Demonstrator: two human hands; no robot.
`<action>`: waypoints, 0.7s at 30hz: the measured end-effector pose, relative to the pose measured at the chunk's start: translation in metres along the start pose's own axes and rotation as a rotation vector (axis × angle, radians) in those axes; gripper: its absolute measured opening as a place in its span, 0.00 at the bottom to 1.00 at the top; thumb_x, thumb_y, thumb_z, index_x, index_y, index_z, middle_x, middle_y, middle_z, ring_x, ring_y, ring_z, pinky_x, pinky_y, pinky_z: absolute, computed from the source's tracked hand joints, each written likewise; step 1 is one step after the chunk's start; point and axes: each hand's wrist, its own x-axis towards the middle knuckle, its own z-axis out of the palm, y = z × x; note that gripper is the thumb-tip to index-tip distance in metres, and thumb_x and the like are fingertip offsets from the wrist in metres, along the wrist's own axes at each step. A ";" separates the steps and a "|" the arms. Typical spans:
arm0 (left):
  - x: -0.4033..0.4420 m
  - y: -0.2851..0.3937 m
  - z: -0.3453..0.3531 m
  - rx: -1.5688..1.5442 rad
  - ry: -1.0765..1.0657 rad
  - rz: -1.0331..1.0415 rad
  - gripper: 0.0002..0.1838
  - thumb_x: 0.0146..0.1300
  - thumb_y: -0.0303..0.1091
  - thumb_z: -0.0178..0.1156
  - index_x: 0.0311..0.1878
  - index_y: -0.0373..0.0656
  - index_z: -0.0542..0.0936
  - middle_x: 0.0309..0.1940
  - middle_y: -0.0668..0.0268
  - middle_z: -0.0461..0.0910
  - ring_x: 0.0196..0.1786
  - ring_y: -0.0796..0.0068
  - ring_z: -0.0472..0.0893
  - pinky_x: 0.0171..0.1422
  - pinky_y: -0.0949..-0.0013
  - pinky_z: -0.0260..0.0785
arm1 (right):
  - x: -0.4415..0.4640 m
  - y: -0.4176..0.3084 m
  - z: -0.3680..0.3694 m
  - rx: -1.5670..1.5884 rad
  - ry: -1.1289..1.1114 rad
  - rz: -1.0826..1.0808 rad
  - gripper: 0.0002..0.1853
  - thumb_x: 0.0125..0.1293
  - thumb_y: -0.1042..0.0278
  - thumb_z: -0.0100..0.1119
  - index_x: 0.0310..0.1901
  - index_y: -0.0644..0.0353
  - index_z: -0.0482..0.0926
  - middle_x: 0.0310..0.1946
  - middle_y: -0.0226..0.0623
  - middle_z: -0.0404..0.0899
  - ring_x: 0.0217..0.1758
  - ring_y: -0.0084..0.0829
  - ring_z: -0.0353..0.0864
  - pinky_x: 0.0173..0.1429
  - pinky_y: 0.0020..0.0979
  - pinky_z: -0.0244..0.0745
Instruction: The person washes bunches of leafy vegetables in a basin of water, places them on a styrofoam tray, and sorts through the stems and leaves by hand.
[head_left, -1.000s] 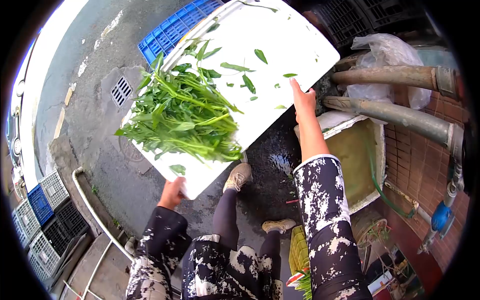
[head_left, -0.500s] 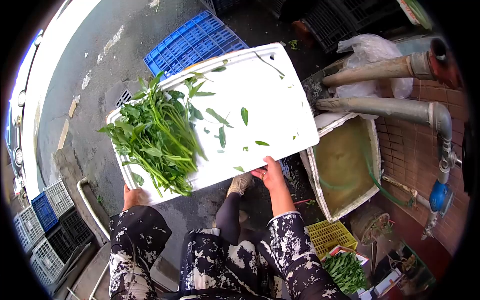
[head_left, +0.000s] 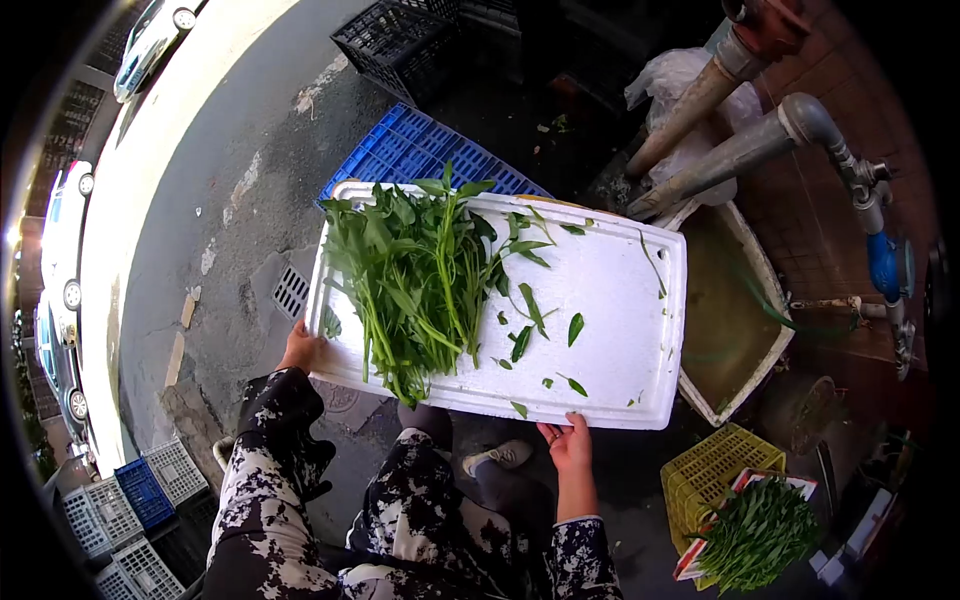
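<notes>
Between my hands is a white foam lid [head_left: 610, 350], shaped like a shallow tray. A bunch of leafy green stalks [head_left: 420, 290] lies across its left half, and loose leaves are scattered over the right. My left hand [head_left: 302, 348] grips the lid's lower left corner. At the near edge, right of the middle, my right hand [head_left: 570, 440] holds the rim with its thumb on top and its fingers partly underneath. The lid's far edge overlaps a blue plastic crate [head_left: 430, 145] in view; whether they touch I cannot tell.
Right of the lid stands a foam box of murky water [head_left: 720, 300] beneath metal pipes [head_left: 720, 160]. A yellow crate [head_left: 715, 465] and a box of greens [head_left: 765, 530] are at lower right. Stacked crates [head_left: 145, 490] stand lower left; a drain grate [head_left: 291, 290] lies in the ground.
The view has turned. The lid with its greens appears more level and lower in the picture, still held in both hands. More of the yellow crate and parked cars shows.
</notes>
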 end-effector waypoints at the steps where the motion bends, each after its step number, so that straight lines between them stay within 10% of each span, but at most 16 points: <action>1: 0.027 0.009 0.003 0.013 -0.047 0.047 0.31 0.44 0.14 0.56 0.56 0.39 0.66 0.37 0.68 0.76 0.38 0.75 0.75 0.45 0.72 0.69 | 0.004 0.006 0.003 0.033 0.003 0.000 0.18 0.53 0.68 0.52 0.48 0.60 0.69 0.44 0.39 0.74 0.46 0.42 0.74 0.49 0.43 0.74; 13: 0.314 0.097 0.020 0.339 -0.162 0.452 0.25 0.49 0.27 0.55 0.54 0.42 0.70 0.33 0.64 0.78 0.35 0.73 0.77 0.39 0.72 0.69 | 0.085 0.107 0.150 0.272 0.035 -0.169 0.20 0.56 0.65 0.55 0.51 0.58 0.68 0.46 0.40 0.74 0.50 0.39 0.74 0.52 0.43 0.73; 16: 0.282 0.148 0.035 0.203 -0.302 0.368 0.25 0.50 0.34 0.58 0.54 0.43 0.70 0.38 0.58 0.77 0.40 0.62 0.78 0.43 0.67 0.69 | 0.067 0.103 0.180 0.026 0.183 -0.081 0.21 0.59 0.57 0.53 0.49 0.62 0.70 0.42 0.43 0.77 0.43 0.38 0.78 0.44 0.39 0.77; 18: 0.260 0.172 0.049 0.545 0.173 0.498 0.26 0.52 0.41 0.59 0.55 0.42 0.69 0.45 0.54 0.74 0.49 0.56 0.74 0.51 0.63 0.66 | 0.043 0.082 0.219 -0.623 0.304 0.359 0.25 0.61 0.49 0.50 0.44 0.67 0.72 0.34 0.44 0.79 0.34 0.34 0.81 0.31 0.30 0.78; 21: 0.207 0.206 0.069 0.283 -0.254 0.500 0.42 0.53 0.58 0.58 0.58 0.30 0.63 0.53 0.46 0.68 0.57 0.55 0.69 0.59 0.63 0.61 | 0.037 0.065 0.281 -0.939 0.362 0.075 0.31 0.58 0.39 0.50 0.40 0.68 0.74 0.30 0.44 0.80 0.31 0.29 0.81 0.30 0.26 0.73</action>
